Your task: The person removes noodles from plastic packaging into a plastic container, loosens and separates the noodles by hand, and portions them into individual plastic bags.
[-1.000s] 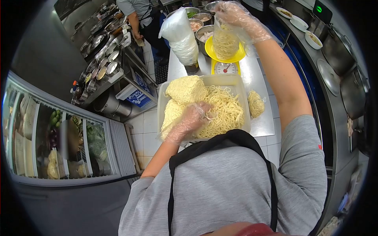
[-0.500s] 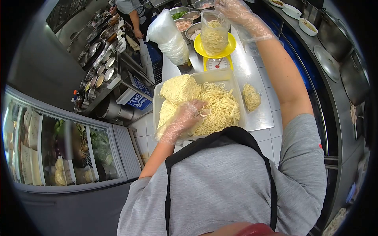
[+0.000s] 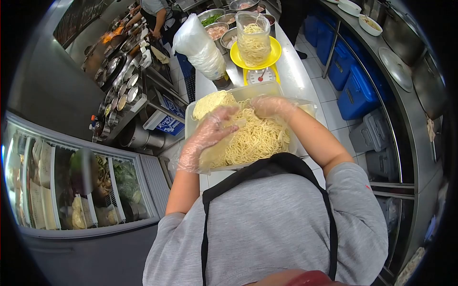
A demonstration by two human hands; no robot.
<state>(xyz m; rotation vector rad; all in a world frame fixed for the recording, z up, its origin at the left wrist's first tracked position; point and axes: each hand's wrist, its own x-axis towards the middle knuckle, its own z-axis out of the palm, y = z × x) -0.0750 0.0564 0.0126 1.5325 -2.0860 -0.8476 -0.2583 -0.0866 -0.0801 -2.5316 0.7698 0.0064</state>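
Loose yellow noodles [image 3: 260,140] fill much of a clear plastic tub [image 3: 274,88], with a noodle block [image 3: 213,102] at its back left. My left hand [image 3: 212,128], in a clear plastic glove, is over the left part of the tub, fingers spread. My right hand [image 3: 269,106], gloved too, reaches into the noodles at the back; its fingertips are hidden. Behind the tub, an open clear bag of noodles [image 3: 253,45] stands on the yellow dish [image 3: 273,56] of a dial scale [image 3: 261,76]. A roll of plastic bags [image 3: 200,47] stands upright left of the scale.
Metal bowls of ingredients [image 3: 217,32] stand behind the bag roll. A co-worker [image 3: 155,14] is at the back left, near a flame [image 3: 112,35]. Blue bins [image 3: 357,93] are under the right counter [image 3: 377,52]. A glass-topped cooler [image 3: 81,190] is at the left.
My right hand has come down from beside the bag on the scale into the tub. My left hand has lifted off the noodles and spread its fingers. The view has shifted slightly.
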